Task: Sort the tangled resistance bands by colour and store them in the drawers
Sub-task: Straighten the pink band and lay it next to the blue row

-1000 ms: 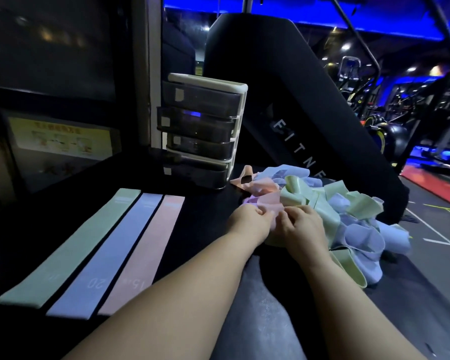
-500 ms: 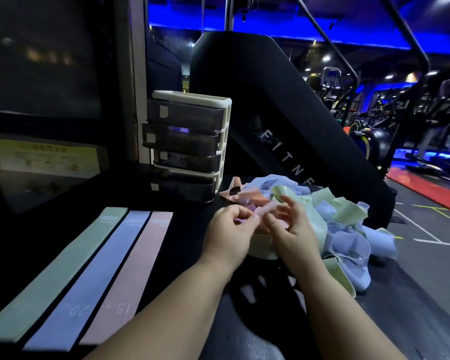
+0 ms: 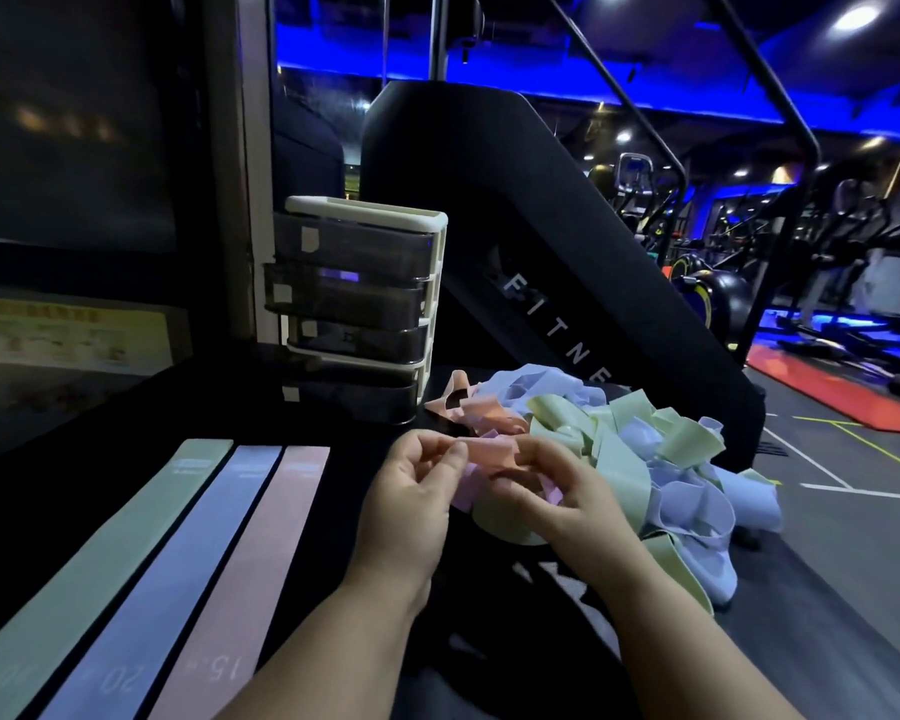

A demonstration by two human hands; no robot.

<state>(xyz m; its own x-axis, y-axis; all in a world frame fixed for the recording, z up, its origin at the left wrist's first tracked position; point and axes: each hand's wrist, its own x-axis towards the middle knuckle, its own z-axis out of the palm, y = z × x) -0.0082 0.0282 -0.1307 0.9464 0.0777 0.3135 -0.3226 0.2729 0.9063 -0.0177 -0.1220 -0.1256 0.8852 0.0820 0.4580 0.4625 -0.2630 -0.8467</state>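
Curled fingers (image 3: 450,459) of the left hand (image 3: 411,496) and the right hand (image 3: 562,498) pinch one salmon-pink rubber resistance band (image 3: 489,452), its long axis running 9 to 3 o'clock. The tangled heap of green, lilac and pink bands (image 3: 671,459) it comes from lies at 2 o'clock. The flat pink band (image 3: 261,563) on the table (image 3: 333,485) lies at 8, nearer the left hand.

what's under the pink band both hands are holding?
A lilac strip and a pale green band show just below the pink band, which the left hand and right hand pinch. The right hand covers the rest.
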